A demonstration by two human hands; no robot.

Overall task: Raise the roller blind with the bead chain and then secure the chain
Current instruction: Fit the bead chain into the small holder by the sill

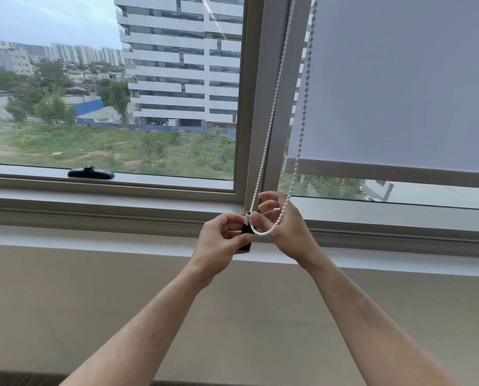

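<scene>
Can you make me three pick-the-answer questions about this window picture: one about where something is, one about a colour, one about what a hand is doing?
1. Where is the black window handle?
A. on the left window's bottom frame
B. on the blind
C. on the floor

2. What colour is the bead chain?
A. red
B. white
C. green

3. What is the left hand doing?
A. hanging idle
B. lying flat on the sill
C. gripping the chain holder

Answers: 1 A, it lies along the left pane's lower edge. 2 B, its beads look white. 3 C, fingers curl round the small dark-and-white piece.
</scene>
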